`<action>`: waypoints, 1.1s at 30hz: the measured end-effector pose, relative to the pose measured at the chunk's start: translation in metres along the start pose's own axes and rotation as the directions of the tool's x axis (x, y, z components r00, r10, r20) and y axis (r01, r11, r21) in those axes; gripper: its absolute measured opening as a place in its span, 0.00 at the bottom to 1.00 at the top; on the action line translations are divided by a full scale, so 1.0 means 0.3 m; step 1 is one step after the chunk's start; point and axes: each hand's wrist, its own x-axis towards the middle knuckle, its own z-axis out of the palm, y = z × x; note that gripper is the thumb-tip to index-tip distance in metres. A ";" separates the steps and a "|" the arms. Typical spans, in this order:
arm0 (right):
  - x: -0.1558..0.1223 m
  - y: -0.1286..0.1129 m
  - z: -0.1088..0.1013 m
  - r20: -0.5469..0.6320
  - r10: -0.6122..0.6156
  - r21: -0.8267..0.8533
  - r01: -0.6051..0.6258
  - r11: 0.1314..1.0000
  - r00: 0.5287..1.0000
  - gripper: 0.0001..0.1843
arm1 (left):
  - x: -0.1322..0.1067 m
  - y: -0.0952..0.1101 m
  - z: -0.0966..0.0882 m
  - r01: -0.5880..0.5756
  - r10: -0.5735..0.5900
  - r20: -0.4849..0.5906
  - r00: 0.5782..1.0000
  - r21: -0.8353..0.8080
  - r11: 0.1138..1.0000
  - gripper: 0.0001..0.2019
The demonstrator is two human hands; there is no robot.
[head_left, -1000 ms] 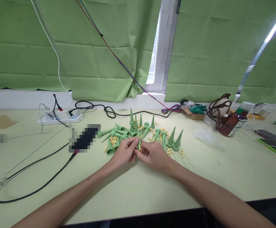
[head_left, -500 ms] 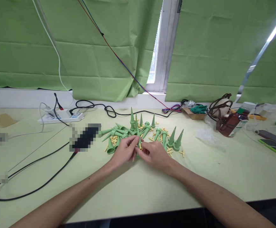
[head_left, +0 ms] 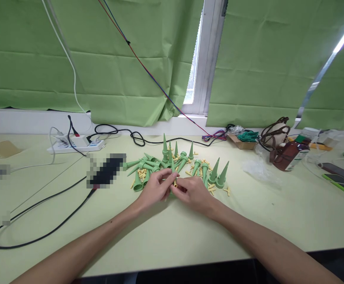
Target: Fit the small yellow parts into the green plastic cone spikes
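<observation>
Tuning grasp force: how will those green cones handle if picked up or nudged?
Likely light and stiff: left hand and right hand hold one green cone by fingertips alone, unbent. The standing cones, tall over small bases, probably tip when nudged. The fallen cones would likely roll in an arc.
</observation>
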 end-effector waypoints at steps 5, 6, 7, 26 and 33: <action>-0.001 -0.001 0.002 -0.007 0.011 0.045 -0.011 0.999 1.000 0.21 | 0.001 -0.005 -0.004 -0.025 0.025 0.005 1.000 -0.006 1.000 0.20; -0.001 -0.001 0.002 -0.008 0.010 0.051 -0.010 0.999 1.000 0.21 | 0.001 -0.004 -0.004 -0.026 0.026 0.006 1.000 -0.006 1.000 0.20; -0.002 -0.001 0.003 -0.009 0.007 0.053 -0.007 0.999 1.000 0.21 | 0.002 -0.003 -0.004 -0.027 0.027 0.006 1.000 -0.004 1.000 0.20; -0.002 0.016 0.006 0.005 0.011 0.020 -0.011 1.000 1.000 0.23 | 0.000 0.001 -0.001 -0.039 0.041 -0.057 0.998 0.041 0.998 0.19; 0.019 0.045 -0.051 0.045 0.003 0.157 -0.010 0.988 0.999 0.25 | -0.002 0.019 0.000 -0.122 0.146 -0.155 0.977 0.157 0.980 0.15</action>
